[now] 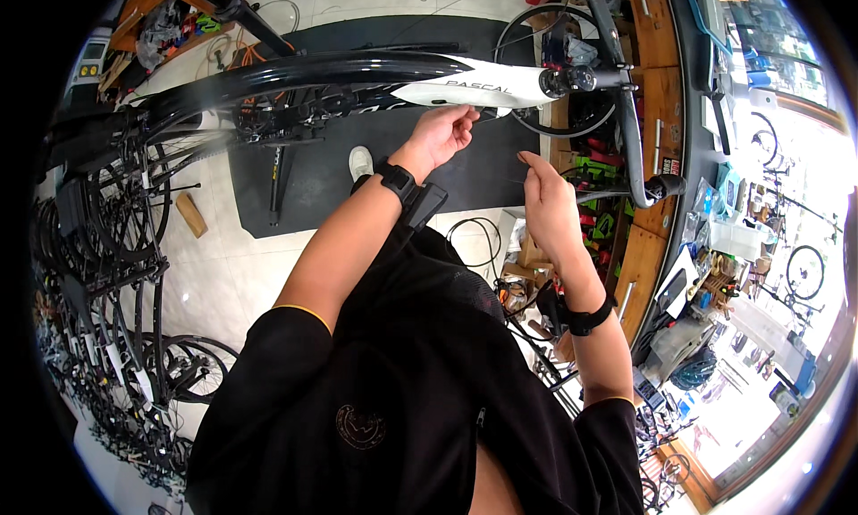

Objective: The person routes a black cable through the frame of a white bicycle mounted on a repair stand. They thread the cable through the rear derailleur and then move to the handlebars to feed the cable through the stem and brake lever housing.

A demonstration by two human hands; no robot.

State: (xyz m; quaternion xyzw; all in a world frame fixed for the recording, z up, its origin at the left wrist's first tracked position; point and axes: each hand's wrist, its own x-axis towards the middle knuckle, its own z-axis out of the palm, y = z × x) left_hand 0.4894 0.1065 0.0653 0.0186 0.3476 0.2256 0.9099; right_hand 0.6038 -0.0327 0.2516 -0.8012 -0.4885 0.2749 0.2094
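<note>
From my remote seat I take the white front section of the bike frame [483, 84] as my landmark, and the rest of the frame runs off to its left as a long, gently bowed black tube, its long axis lying across my view, roughly crosswise to the left forearm. My left hand [438, 138] is clearly the nearer one: its fingertips come up just beside the near edge of the white section, curled in with thumb and forefinger close together. Whether they touch the frame or pinch something thin there, I cannot tell. My right hand [550, 202] sits well apart, on my side of the white section and to its right, loosely curled with the forefinger reaching up and away from me; I cannot tell whether anything slim is in its grip. The handlebar [636, 126] stands to the right of the white section, and the dark mat [402, 180] lies below it. Any move here, I judge, turns on that near edge: straight ahead of the left fingertips, but ahead and leftward of the right hand.
</note>
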